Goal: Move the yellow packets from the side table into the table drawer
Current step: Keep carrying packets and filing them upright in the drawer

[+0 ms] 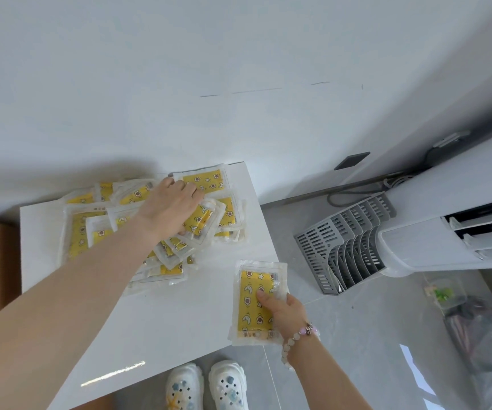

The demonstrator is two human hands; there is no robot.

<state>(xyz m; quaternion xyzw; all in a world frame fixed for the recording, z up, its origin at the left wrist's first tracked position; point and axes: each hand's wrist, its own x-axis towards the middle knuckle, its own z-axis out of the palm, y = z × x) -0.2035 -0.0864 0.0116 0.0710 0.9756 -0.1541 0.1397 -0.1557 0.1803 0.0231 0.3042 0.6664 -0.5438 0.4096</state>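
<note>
A heap of yellow packets (pixel 97 232) in clear wrappers lies on the far half of the white side table (pixel 156 329). My left hand (pixel 171 206) reaches over the heap, its fingers curled onto one packet (pixel 202 221) near the top right of the pile. My right hand (pixel 281 312) holds a single yellow packet (pixel 253 300) upright at the table's right edge, thumb on its face. No drawer is in view.
A grey slotted rack (pixel 345 247) stands on the floor to the right, beside a white appliance (pixel 434 232) with a cable. Dark plastic bags (pixel 487 344) lie at the far right. My white clogs (pixel 206 386) show below the table edge. A wall is behind.
</note>
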